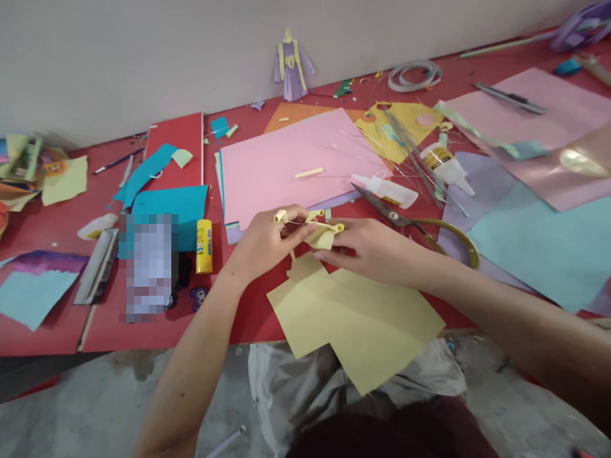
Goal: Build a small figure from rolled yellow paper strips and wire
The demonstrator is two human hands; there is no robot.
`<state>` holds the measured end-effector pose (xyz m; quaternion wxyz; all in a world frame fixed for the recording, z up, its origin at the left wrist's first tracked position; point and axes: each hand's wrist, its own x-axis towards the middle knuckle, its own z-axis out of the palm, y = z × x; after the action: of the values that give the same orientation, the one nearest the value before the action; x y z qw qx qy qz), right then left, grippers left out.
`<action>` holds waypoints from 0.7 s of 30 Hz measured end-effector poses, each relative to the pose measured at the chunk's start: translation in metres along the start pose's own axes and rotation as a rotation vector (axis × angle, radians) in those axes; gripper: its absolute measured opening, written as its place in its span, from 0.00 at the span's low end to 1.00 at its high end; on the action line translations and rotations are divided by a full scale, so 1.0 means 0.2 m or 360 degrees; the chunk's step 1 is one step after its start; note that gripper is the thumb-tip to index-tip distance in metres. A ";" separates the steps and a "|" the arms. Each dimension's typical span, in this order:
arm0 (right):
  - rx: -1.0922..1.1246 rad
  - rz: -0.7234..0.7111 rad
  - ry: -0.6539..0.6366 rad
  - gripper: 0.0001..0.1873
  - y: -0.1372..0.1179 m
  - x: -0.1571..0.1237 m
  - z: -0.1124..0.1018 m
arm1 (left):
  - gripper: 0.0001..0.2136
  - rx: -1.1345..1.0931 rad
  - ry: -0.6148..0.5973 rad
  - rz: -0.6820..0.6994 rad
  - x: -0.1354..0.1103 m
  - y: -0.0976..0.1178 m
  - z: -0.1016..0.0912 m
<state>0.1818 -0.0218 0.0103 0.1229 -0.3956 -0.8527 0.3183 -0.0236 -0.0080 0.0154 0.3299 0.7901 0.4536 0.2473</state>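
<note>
Paper piece [324, 235], one, yellow, sits pinched between left hand [265, 240] and right hand [375, 249]; two yellow sheets [372, 324] lie just below.

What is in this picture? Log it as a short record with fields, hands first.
Left: the left hand pinches one end of a small yellow paper piece
Right: the right hand holds the other end of it
Beneath: yellow sheets on the red table, overhanging its near edge
Right side: scissors, glue bottle just beyond
Left side: glue stick
Behind: pink sheet; paper figure against the wall
</note>
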 end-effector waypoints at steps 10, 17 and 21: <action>-0.0002 -0.0004 0.0011 0.19 0.00 0.00 0.00 | 0.11 0.0024 -0.0007 0.0017 0.00 0.00 0.00; -0.0008 0.0002 -0.0009 0.19 -0.01 0.00 0.00 | 0.12 0.0000 0.0002 0.0010 0.00 0.01 0.00; -0.0016 -0.0009 -0.0006 0.19 -0.01 0.00 0.00 | 0.14 0.0021 0.0003 0.0005 -0.01 0.01 0.00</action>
<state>0.1815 -0.0225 0.0120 0.1202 -0.3934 -0.8556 0.3143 -0.0234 -0.0095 0.0169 0.3241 0.7927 0.4543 0.2454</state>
